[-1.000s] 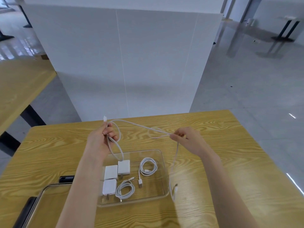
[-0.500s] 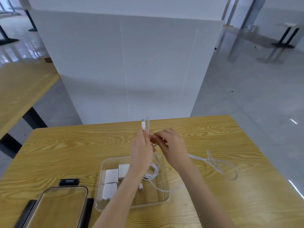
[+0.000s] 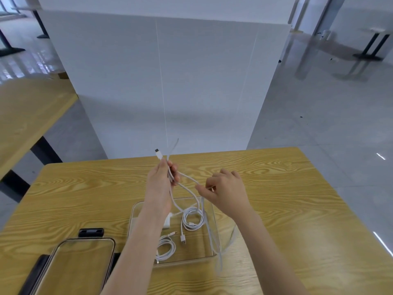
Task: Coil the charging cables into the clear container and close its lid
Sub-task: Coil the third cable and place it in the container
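Note:
My left hand (image 3: 162, 179) grips a bundle of loops of a white charging cable (image 3: 187, 188) above the clear container (image 3: 213, 228), with the plug end sticking up past my fingers. A little to the right, my right hand (image 3: 225, 190) pinches the same cable, and the loose length hangs down over the container's right side. Inside the container lie two coiled white cables (image 3: 192, 219) and a white charger (image 3: 167, 221), partly hidden by my left forearm. The clear lid (image 3: 72, 267) with black clips lies on the table to the left.
Everything sits on a yellow wooden table (image 3: 287, 199). A white partition (image 3: 165, 81) stands just behind its far edge. Another wooden table (image 3: 27, 109) is at the left, with grey floor all around.
My hands came together over the container, then my right hand slid away to the right along the cable. The loose cable moved off the table's right side and now hangs by the container.

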Demonstrator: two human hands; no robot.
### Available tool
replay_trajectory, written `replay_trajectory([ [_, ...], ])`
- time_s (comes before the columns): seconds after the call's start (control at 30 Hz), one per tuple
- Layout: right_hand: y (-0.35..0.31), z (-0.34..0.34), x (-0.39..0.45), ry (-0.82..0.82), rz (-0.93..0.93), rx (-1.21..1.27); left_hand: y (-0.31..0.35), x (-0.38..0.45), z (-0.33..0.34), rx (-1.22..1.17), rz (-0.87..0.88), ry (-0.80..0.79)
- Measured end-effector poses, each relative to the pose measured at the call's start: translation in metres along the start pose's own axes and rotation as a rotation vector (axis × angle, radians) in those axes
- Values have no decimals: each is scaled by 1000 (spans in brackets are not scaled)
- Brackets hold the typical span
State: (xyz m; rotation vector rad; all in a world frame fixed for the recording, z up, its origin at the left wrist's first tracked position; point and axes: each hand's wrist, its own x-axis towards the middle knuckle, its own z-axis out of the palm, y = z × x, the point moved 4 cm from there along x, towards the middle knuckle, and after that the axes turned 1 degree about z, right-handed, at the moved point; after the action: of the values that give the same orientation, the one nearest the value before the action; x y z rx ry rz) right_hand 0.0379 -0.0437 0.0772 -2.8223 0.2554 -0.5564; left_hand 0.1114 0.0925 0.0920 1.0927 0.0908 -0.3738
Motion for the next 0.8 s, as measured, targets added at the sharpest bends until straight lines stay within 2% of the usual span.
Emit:
replay_trajectory([
  [0.07, 3, -4, 6, -84, 38, 130, 5, 2, -5, -48, 26, 24],
  [0.17, 18, -9, 8, -204, 207, 416, 16, 10, -21, -109, 51, 89],
  [0.23, 36, -13, 5, -187, 330, 538, 21, 17, -38, -142, 49, 138],
  [0.3, 57, -19, -2, -119, 429, 532, 24, 23, -55, -198, 34, 197],
  [0.4, 93, -34, -13, 42, 592, 509, 30, 27, -81, -298, 36, 279],
  [0.6, 153, -74, -37, 453, 910, 553, 50, 37, -124, -398, 121, 338],
  [0.73, 196, -82, -67, 843, 1228, 762, 63, 39, -167, -476, 198, 441],
  [0.8, 205, -80, -75, 947, 1300, 860, 69, 39, -187, -472, 219, 478],
])
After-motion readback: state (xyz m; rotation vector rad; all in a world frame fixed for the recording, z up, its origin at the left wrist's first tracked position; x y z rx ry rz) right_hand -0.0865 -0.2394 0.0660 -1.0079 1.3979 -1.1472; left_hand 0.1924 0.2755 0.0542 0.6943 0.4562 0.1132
